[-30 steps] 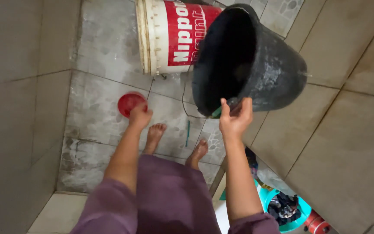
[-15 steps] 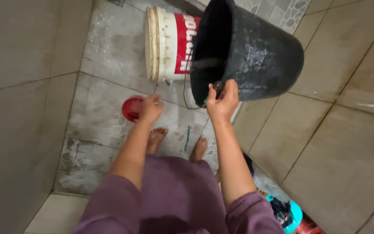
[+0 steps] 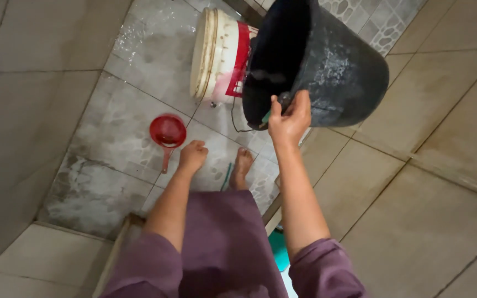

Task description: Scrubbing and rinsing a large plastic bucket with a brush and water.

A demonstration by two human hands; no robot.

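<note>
Two bare hands show in the frame, both reaching out from purple sleeves. The right hand [image 3: 289,118], in the upper middle, is raised on an outstretched arm and its fingers are clamped over the rim of a black bucket [image 3: 332,69], which it holds tilted with the dark mouth turned toward the left of the frame and the base toward the upper right; the bucket is lifted off the floor and lies against the beige wall tiles [image 3: 432,182] on the right. The left hand [image 3: 192,156], near the centre, hangs lower on a straight arm, loosely curled and holding nothing, just right of a red dipper [image 3: 167,132] that lies on the grey patterned floor [image 3: 111,132] with its handle pointing down the frame. There are two buckets: the black one and a white bucket [image 3: 216,55] at the top centre, lying on its side, with a red label band around its body, partly hidden behind the black one. There is one dipper. One bare foot [image 3: 242,165] stands on the floor below the black bucket, and a thin green stick [image 3: 227,175] lies beside it.
</note>
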